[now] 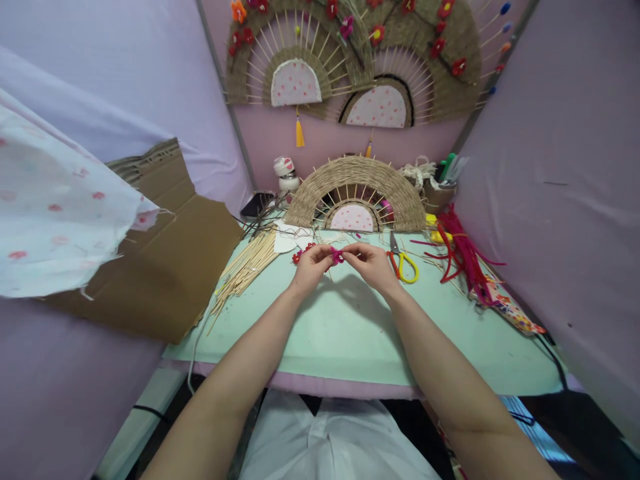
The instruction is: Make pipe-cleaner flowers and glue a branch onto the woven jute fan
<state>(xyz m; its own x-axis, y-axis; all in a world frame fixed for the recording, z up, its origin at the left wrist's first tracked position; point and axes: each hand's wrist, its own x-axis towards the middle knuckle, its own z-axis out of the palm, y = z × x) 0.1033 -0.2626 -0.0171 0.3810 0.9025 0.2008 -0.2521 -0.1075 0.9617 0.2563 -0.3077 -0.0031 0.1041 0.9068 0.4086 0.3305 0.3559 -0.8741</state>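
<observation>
L hand (313, 265) & R hand (371, 262): fingers pinched tight on pink flower (337, 255), btwn both hands' tips.

Mat (350, 333): mint green. Flower (337, 255), mid-mat: magenta. Scissors (406, 265), right half of mat: yellow and orange handles. Pipe cleaners (463, 257), mat's right edge: red, some magenta. Sticks (247, 267), mat's left edge: pale straw. Fan (356, 190), back of mat: tan weave, white centre with pink dots. Cloth (55, 213), left of mat: white, pink spots.
</observation>
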